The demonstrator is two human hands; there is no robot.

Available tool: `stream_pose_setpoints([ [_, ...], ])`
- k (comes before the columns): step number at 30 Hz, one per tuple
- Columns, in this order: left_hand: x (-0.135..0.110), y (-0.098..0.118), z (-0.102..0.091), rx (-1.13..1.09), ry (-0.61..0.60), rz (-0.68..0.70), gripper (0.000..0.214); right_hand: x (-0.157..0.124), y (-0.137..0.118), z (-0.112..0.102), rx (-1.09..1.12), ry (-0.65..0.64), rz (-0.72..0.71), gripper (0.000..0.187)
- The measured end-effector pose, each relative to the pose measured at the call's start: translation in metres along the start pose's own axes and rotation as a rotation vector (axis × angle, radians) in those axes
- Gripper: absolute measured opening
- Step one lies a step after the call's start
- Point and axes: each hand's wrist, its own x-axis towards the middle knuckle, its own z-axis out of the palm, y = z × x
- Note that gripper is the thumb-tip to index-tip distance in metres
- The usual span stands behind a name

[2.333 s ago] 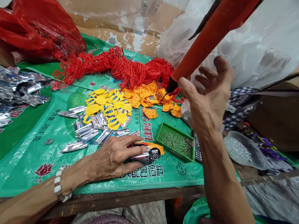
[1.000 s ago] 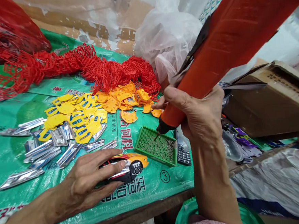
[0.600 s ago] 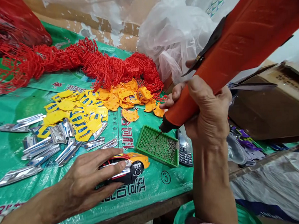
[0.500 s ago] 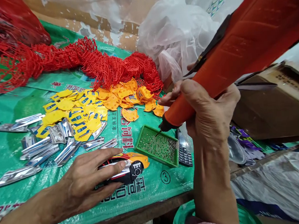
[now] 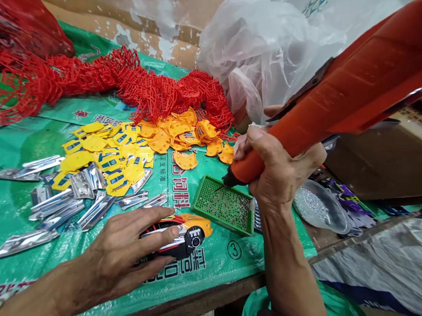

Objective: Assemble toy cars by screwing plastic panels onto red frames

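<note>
My right hand [image 5: 274,165] is wrapped round an orange electric screwdriver [image 5: 302,122], which slants down to the left. Its thin bit points into a green perforated screw tray [image 5: 209,208], over the left part of the holes. Small screws [image 5: 244,211] are heaped at the tray's right end. On the green sheet to the left, my left hand [image 5: 130,243] lies over a toy car [image 5: 192,234] and holds it, with fingers along its top and near side. The car's orange end and a black wheel show; the rest is under my hand.
Silver strips [image 5: 60,207], yellow panels [image 5: 106,158] and orange pieces [image 5: 180,136] lie in piles beyond my left hand. Behind them stretches a heap of red plastic frames [image 5: 148,92]. A clear bowl of small metal parts [image 5: 317,206] and a cardboard box [image 5: 370,161] stand right.
The screwdriver's body has tilted lower, and my right hand and forearm have shifted slightly left. More of the clear bowl shows now. My left hand stays on the toy car.
</note>
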Motion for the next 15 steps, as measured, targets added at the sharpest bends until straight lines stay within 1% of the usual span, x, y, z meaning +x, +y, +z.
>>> stream_pose_setpoints([
  [2,0.002,0.0,-0.003,0.023,-0.024,0.018,0.025,-0.001,0.002,0.002,-0.002,0.013,0.0,0.024],
  [6,0.0,0.0,-0.007,-0.011,-0.111,-0.015,0.027,-0.001,0.006,0.003,0.005,0.031,0.015,0.025],
  [9,-0.004,-0.001,-0.008,-0.05,-0.143,-0.036,0.03,-0.001,0.008,0.002,-0.001,0.021,0.034,0.024],
  [12,-0.008,-0.002,-0.004,-0.073,-0.122,-0.045,0.032,-0.001,0.009,0.001,-0.019,0.013,0.038,0.022],
  [15,-0.011,-0.001,0.003,-0.08,-0.047,-0.056,0.032,-0.002,0.01,0.0,-0.046,0.004,0.018,0.024],
])
